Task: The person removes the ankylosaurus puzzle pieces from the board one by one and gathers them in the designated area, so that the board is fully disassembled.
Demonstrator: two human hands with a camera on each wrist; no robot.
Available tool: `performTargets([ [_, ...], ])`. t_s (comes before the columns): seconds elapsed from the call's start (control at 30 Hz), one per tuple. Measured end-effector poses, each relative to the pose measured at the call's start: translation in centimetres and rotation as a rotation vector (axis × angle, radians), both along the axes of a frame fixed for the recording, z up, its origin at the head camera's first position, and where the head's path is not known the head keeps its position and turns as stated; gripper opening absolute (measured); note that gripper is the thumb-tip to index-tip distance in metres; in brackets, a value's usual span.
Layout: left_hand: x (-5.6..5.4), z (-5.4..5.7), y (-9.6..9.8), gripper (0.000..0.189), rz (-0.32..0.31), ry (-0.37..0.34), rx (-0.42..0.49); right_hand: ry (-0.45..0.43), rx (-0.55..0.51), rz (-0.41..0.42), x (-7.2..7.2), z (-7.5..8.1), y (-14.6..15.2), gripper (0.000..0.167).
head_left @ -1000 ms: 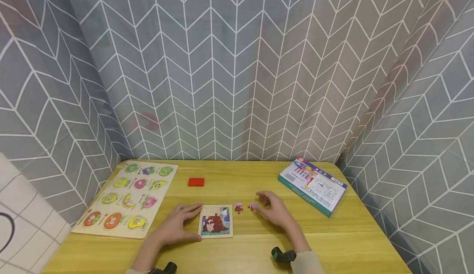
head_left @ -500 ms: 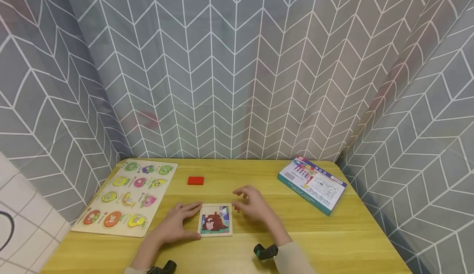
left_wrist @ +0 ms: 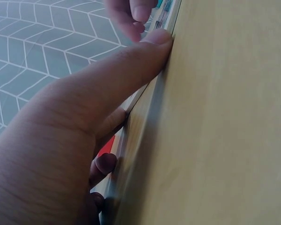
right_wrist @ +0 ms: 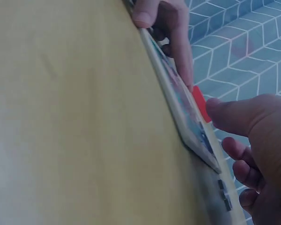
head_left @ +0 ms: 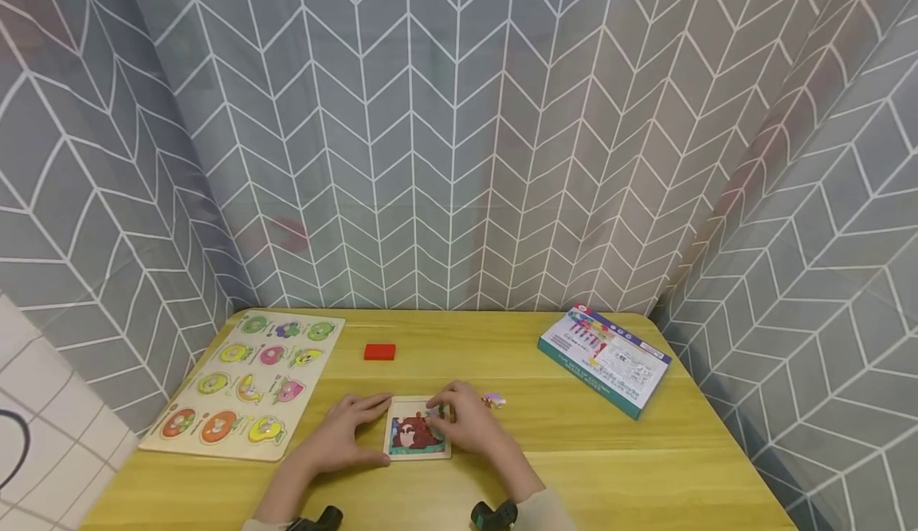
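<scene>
Bracketing puzzle (head_left: 410,437) edges — left fingers (head_left: 369,406) wide, right fingers (head_left: 448,395) opposite, hold unclear — roomy table (head_left: 409,499) nearside

From my end of the feed, I look into a small curtained nook with a tabletop play corner in it. Grey fabric (head_left: 459,132) with white zigzag lines hangs behind the table (head_left: 645,467) and along both sides, its soft folds marking it as cloth. The tabletop has a yellowish wood grain. On it I see a fruit board (head_left: 258,371), a framed picture puzzle (head_left: 410,435) and a printed box (head_left: 606,362). White tiles (head_left: 60,403) show at the lower left. Whether this is a home or a studio, I cannot tell.
</scene>
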State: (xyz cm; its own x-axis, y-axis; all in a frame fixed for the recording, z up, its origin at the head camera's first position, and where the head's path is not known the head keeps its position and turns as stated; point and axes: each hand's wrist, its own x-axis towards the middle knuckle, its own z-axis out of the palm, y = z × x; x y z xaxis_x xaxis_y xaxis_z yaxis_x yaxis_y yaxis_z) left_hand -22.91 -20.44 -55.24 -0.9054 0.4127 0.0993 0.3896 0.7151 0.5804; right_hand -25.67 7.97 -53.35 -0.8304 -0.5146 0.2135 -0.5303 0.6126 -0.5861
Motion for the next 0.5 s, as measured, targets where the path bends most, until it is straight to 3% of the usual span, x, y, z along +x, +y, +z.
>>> performTargets([
  [0.5,0.07,-0.06,-0.04,0.1,0.005,0.001,-0.003,0.04,0.055,-0.059,0.32,-0.6,-0.41,0.01],
])
